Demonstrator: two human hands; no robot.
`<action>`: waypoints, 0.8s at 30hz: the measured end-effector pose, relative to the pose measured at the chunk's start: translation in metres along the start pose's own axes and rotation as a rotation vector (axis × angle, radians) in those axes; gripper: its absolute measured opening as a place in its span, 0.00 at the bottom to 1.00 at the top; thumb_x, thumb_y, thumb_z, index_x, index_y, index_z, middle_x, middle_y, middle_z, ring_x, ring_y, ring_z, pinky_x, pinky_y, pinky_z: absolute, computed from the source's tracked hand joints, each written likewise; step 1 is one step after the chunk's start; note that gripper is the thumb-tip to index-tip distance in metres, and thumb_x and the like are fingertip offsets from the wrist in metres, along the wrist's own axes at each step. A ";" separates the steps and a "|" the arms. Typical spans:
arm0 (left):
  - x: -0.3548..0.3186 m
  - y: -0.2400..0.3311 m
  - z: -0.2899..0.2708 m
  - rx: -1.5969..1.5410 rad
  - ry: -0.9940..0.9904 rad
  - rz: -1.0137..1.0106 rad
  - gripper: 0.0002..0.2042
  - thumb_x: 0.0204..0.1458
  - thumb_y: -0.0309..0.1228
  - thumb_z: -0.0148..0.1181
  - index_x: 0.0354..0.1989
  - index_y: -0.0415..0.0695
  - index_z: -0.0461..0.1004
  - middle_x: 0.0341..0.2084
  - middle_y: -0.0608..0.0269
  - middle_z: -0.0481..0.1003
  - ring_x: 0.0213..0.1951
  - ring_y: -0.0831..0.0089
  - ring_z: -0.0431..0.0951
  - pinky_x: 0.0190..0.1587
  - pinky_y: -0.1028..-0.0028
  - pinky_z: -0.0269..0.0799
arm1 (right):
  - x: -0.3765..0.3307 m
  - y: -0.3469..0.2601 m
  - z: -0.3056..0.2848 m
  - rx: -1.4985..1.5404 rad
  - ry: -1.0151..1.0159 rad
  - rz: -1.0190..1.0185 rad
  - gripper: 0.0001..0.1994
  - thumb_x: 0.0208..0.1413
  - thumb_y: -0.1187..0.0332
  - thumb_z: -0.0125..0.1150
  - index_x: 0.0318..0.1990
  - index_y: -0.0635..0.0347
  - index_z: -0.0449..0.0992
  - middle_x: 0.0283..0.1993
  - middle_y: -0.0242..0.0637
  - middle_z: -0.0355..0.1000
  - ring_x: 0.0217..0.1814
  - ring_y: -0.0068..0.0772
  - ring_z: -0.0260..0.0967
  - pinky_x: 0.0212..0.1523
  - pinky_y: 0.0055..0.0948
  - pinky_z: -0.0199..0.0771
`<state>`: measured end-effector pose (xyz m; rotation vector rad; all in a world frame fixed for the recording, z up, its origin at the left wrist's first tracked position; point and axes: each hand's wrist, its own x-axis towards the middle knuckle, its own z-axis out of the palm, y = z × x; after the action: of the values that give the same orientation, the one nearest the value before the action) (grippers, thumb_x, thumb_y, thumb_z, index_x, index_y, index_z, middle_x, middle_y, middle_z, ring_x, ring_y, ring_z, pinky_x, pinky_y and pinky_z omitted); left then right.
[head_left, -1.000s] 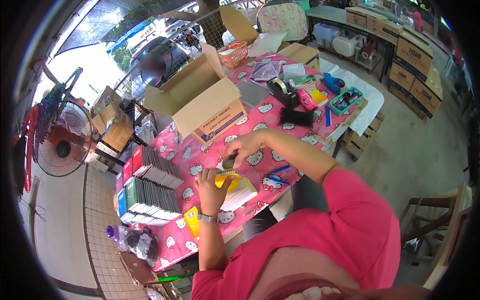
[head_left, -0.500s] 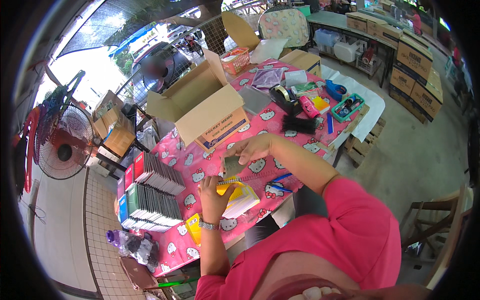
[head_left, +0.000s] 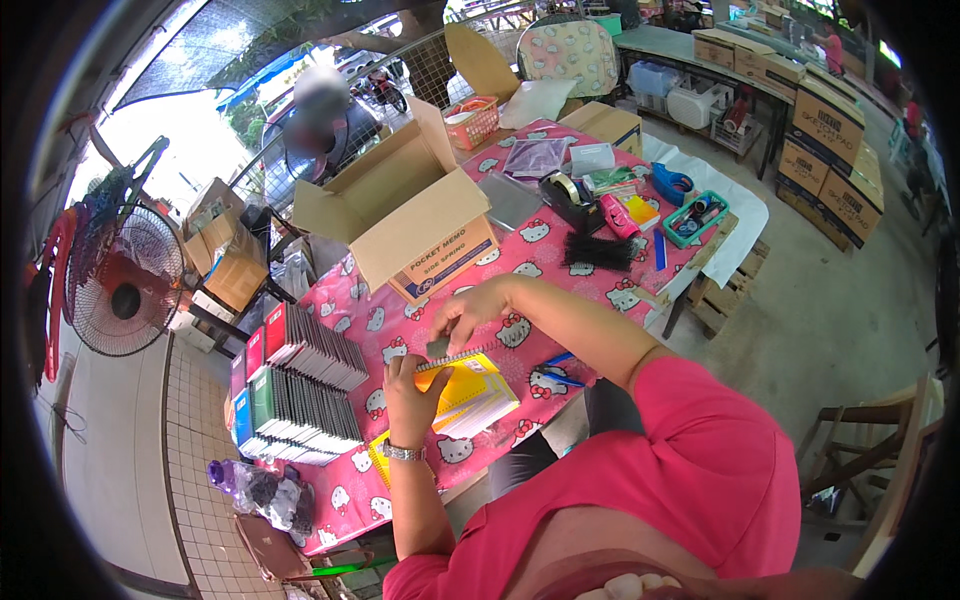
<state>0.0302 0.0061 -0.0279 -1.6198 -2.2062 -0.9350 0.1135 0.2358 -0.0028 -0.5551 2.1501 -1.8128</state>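
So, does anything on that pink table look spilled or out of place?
Nothing looks spilled. Slightly askew: a small yellow notebook lies apart near the table edge, partly hidden by the left forearm, while the stacked notebooks beside it sit in fairly neat rows.

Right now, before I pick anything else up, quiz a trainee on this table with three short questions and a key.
1. Which hand has its thumb on a yellow notebook's cover?
2. True or false: the cardboard box nearest the hands stands open.
3. Which shows nearer that notebook: the stacked notebooks or the fan?

Key: 1. The left hand. 2. True. 3. The stacked notebooks.
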 end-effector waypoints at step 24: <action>-0.032 -0.012 0.014 -0.365 0.233 -0.418 0.11 0.61 0.34 0.55 0.35 0.36 0.74 0.15 0.55 0.71 0.20 0.70 0.80 0.21 0.75 0.68 | -0.092 0.208 0.114 -1.172 0.989 0.691 0.38 0.54 0.41 0.55 0.69 0.46 0.55 0.68 0.49 0.56 0.71 0.60 0.49 0.67 0.62 0.47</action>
<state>0.0330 -0.0121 -0.0600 -1.1044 -2.3457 -1.6300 0.2229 0.2069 -0.2309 1.0490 3.2526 -0.2552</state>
